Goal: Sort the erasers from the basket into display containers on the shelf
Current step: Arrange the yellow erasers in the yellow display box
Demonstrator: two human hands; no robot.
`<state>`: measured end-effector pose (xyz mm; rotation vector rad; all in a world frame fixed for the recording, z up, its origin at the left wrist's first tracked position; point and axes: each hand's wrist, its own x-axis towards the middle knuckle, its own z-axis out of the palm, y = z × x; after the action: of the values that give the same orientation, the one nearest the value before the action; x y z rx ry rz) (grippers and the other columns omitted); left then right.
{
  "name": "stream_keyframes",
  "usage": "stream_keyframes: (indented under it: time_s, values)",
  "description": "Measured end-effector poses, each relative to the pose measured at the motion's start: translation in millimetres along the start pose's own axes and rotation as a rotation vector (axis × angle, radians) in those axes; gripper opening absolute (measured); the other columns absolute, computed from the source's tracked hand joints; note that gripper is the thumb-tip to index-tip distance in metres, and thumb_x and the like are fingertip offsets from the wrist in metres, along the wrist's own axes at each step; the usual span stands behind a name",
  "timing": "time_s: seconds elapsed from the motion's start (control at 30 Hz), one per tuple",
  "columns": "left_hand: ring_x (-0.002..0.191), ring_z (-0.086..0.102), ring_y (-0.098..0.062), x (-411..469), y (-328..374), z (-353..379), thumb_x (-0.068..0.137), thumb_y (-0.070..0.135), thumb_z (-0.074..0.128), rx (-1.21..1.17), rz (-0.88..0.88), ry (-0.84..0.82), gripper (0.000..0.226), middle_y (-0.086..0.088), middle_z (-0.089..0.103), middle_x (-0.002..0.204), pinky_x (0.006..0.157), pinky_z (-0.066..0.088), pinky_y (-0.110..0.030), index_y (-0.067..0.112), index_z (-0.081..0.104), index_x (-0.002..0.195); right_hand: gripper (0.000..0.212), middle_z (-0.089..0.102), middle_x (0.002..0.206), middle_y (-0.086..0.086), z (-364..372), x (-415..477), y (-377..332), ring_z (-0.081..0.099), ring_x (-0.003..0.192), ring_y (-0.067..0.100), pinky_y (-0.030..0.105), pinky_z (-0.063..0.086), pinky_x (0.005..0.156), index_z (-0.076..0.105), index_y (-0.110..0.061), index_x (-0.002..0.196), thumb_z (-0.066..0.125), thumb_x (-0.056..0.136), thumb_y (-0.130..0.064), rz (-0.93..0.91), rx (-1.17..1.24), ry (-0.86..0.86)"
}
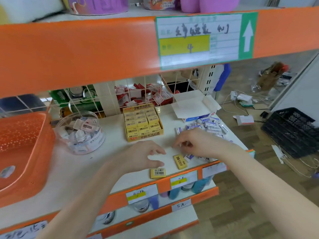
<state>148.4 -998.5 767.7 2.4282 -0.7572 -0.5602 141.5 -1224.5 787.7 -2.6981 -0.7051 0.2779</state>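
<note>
Two loose yellow erasers lie near the shelf's front edge: one (180,161) label up, the other (158,173) barcode up. My left hand (144,156) hovers just left of them, fingers spread and relaxed, holding nothing. My right hand (195,141) sits above a scatter of small white-and-blue erasers (209,125), fingers curled; whether it pinches one is blurred. A yellow display box (143,122) packed with yellow erasers stands behind. The orange basket (25,152) is at the left.
A clear round tub (81,131) of pink and white sharpeners stands left of the yellow box. An open white-and-blue carton (195,106) sits at the back right. A wire grid (110,94) backs the shelf. A black crate (293,130) stands on the floor at right.
</note>
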Motion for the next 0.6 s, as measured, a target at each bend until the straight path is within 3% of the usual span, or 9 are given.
stream_keyframes:
  time_s: [0.1,0.27,0.4,0.6]
  values:
    - [0.102,0.050,0.001,-1.2,4.4,5.9,0.082,0.044,0.068,0.096,-0.032,-0.162,0.038,0.022,0.052,0.115,0.090,0.043,-0.023,0.039,0.058,0.118,0.044,0.060,0.121,-0.005,14.9,-8.3,-5.4,0.054,0.105,0.008,0.014,0.035,0.090,0.064,-0.023,0.119,0.049,0.086,0.001,0.007,-0.049,-0.121]
    - [0.093,0.056,-0.006,9.3,12.4,6.8,0.084,0.031,0.069,0.177,-0.054,-0.205,0.043,0.016,0.052,0.107,0.087,0.047,-0.026,0.034,0.055,0.125,0.050,0.051,0.131,0.000,26.4,-14.0,-11.7,0.047,0.120,0.018,0.030,0.039,0.100,0.058,-0.024,0.127,0.047,0.087,0.003,0.066,-0.096,-0.101]
    - [0.081,0.053,-0.002,20.6,10.6,11.6,0.086,0.024,0.063,0.218,-0.064,-0.077,0.037,0.011,0.059,0.111,0.073,0.042,-0.017,0.030,0.058,0.123,0.049,0.048,0.136,0.004,30.3,-20.1,-12.8,0.044,0.125,0.019,0.029,0.034,0.107,0.053,-0.019,0.133,0.049,0.087,-0.001,0.081,-0.078,-0.130]
    - [0.084,0.049,-0.004,24.7,8.0,15.5,0.089,0.028,0.061,0.196,-0.066,0.160,0.033,0.006,0.060,0.118,0.075,0.040,-0.019,0.024,0.059,0.122,0.039,0.052,0.124,0.008,36.0,-19.2,-17.3,0.048,0.115,0.023,0.032,0.040,0.096,0.056,-0.013,0.128,0.056,0.090,-0.020,0.097,-0.121,-0.048]
